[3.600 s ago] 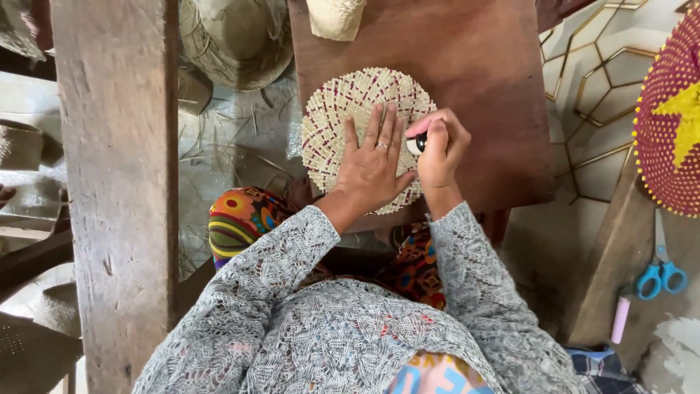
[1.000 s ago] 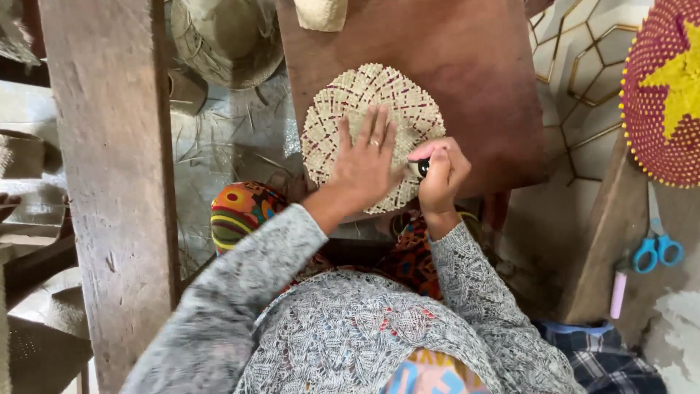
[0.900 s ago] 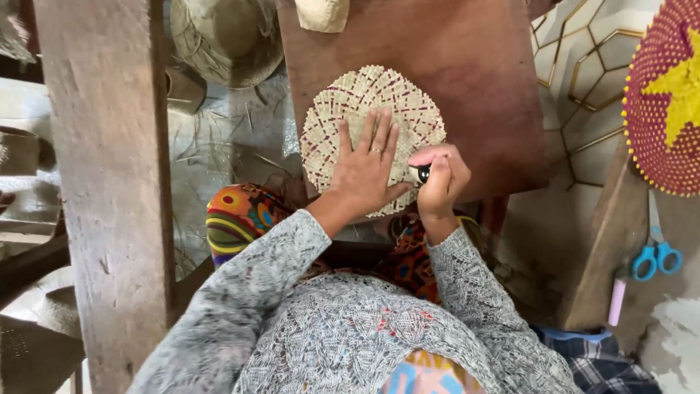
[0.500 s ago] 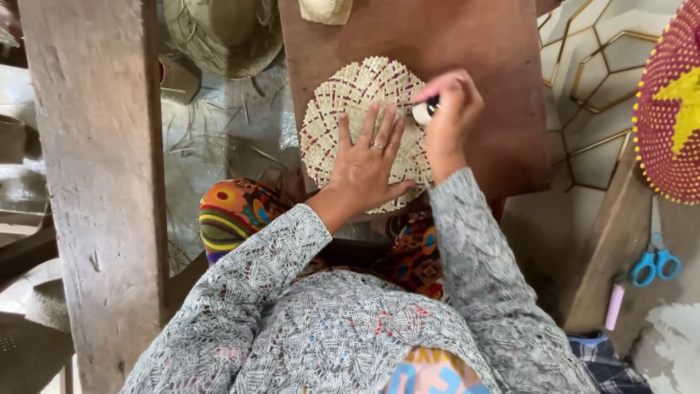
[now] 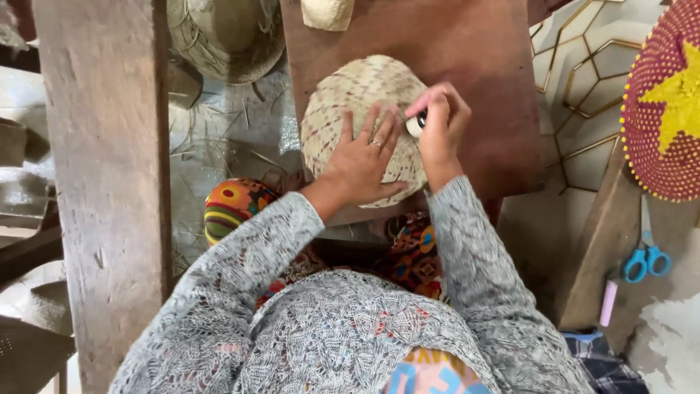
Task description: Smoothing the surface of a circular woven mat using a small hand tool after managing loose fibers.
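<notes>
Woven round mat [image 5: 357,95] lying flat on brown wooden tabletop [image 5: 481,80], near its front edge, directly ahead of the body. Left hand [image 5: 361,164] spread palm-down on the mat's lower half, fingers [image 5: 372,124] fanned apart and pointing away from the body, closed on nothing, only pressing. Ring visible on one finger. Right hand [image 5: 441,128] at the mat's right rim, curled tight round a small dark-and-white tool [image 5: 415,124], tip directed left toward the weave. Tool touching or just beside the rim, immediately right of the left fingertips; exact contact not discernible. Right hand the nearer to the rim; left hand covering the centre. No long axis to the mat, being round; working point at its right edge, between the two hands.

Elsewhere: blue-handled scissors [image 5: 645,261] and a pink stick [image 5: 607,303] well apart at lower right, red beaded disc with yellow star [image 5: 667,102] at far right, woven hat [image 5: 226,33] at upper left.
</notes>
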